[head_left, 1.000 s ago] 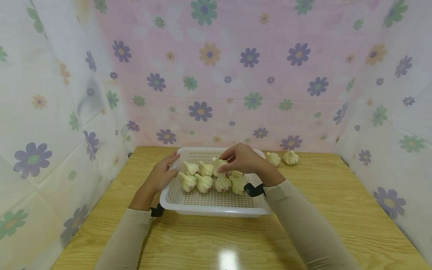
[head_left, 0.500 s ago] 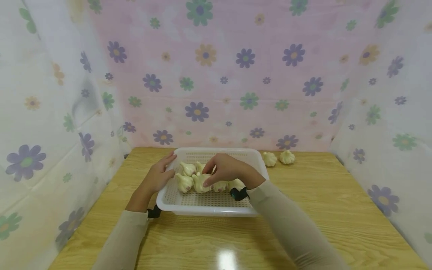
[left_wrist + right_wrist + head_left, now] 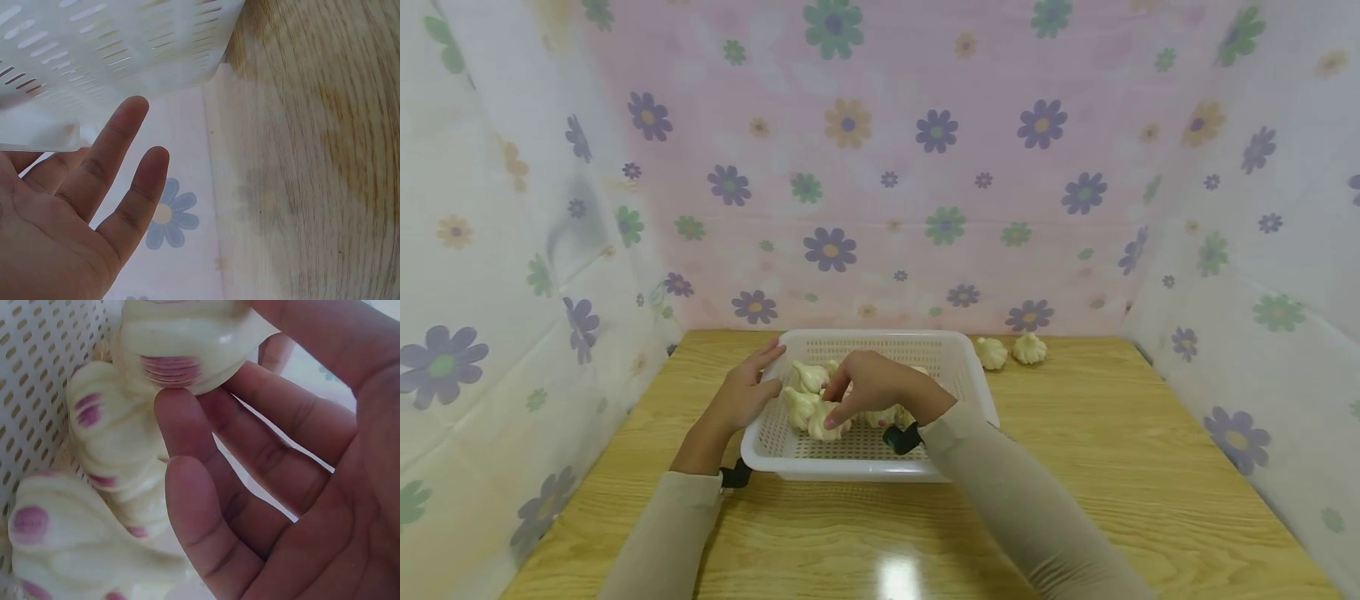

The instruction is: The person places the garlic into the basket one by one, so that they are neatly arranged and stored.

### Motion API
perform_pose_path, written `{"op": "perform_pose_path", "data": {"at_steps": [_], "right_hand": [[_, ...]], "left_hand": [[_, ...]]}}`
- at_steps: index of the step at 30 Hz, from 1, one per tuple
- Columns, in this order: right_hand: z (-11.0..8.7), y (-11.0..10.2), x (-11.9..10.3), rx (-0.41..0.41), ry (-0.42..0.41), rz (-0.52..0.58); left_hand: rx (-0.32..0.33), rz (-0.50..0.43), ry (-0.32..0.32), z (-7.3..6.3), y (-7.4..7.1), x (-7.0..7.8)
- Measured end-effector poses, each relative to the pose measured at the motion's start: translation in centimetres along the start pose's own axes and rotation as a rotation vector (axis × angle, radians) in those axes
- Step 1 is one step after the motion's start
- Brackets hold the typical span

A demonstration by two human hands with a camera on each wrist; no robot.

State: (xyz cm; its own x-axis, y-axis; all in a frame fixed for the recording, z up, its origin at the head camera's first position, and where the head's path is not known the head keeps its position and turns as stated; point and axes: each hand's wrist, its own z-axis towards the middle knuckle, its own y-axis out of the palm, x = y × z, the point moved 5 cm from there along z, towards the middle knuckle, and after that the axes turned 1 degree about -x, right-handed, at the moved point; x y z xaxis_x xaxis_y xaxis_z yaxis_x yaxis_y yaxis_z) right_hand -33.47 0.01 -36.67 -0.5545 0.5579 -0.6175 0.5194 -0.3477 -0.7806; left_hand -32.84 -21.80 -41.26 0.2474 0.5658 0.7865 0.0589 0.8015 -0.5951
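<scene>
My right hand (image 3: 868, 387) reaches into a white perforated plastic basket (image 3: 872, 475) and holds a garlic bulb (image 3: 194, 344) between thumb and fingers, low among the other bulbs. In the right wrist view, purple streaks mark its pale surface, and another garlic bulb (image 3: 53, 537) lies just below the fingertips. Several bulbs share the basket, some hidden behind the right hand. At the left rim, my left hand (image 3: 737, 408) rests with its thumb over the edge. Its other fingers (image 3: 103, 162) extend, fairly straight, along the outside of the basket wall in the left wrist view.
Two garlic bulbs, a nearer one (image 3: 992, 353) and one farther right (image 3: 1029, 348), lie on the wooden table (image 3: 1120, 467) behind the basket's right side. Flower-patterned cloth (image 3: 887, 192) hangs at the back and both sides.
My right hand has moved left and nearer to me, from the back row to the front left of the basket. The left hand stays at the rim; the whole view shifts slightly.
</scene>
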Motion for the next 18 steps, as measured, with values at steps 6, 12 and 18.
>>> {"op": "perform_pose_path", "data": {"at_steps": [6, 12, 18], "right_hand": [[0.9, 0.8, -0.4, -0.023, -0.004, -0.014], [1.5, 1.4, -0.7, -0.017, 0.027, -0.042], [1.7, 1.7, -0.8, -0.014, 0.054, 0.007]], "left_hand": [[0.003, 0.011, -0.009, -0.2, 0.0, -0.1], [-0.001, 0.003, -0.008, -0.2, 0.0, 0.1], [-0.006, 0.009, -0.006, -0.2, 0.0, 0.2]]}}
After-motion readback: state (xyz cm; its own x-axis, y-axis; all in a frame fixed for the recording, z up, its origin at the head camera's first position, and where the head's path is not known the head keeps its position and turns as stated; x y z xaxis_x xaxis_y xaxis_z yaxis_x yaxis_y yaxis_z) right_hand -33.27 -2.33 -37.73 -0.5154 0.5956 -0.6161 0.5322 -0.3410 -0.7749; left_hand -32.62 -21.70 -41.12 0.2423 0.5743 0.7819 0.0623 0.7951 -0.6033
